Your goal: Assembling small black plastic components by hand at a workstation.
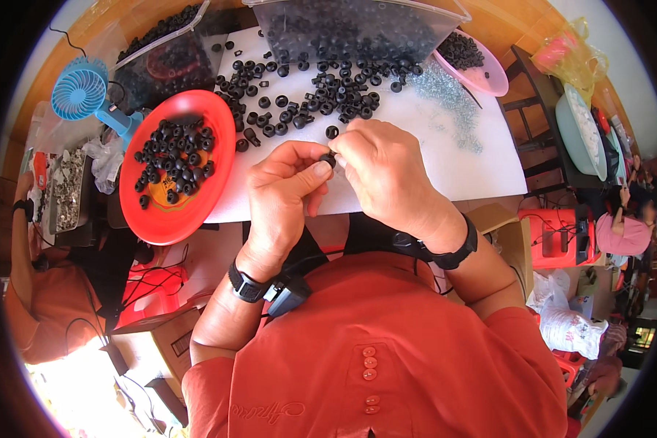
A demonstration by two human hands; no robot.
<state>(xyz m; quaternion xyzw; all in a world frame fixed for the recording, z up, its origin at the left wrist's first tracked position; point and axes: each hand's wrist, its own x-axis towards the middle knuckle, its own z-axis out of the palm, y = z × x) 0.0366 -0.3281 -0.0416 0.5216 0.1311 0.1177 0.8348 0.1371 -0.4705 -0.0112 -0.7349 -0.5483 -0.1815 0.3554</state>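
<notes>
My left hand [281, 193] pinches a small black plastic part [328, 158] between thumb and forefinger, above the near side of the white work surface. Close against it, my right hand [385, 169] has its thumb and fingertips pressed together at the part's upper end. What those fingertips hold, if anything, is too small to make out. Just beyond the fingers lies a loose round black part with a hole [332, 132]. A heap of similar black parts [343, 91] spreads over the white board [482, 171] farther away.
A red plate [223, 139] of black parts stands left, beside a blue fan [80, 89]. Behind are clear plastic bins [358, 29] of black parts. Tiny clear pieces [452, 102] lie right, near a pink bowl [493, 73]. Another person's arm [23, 248] shows at far left.
</notes>
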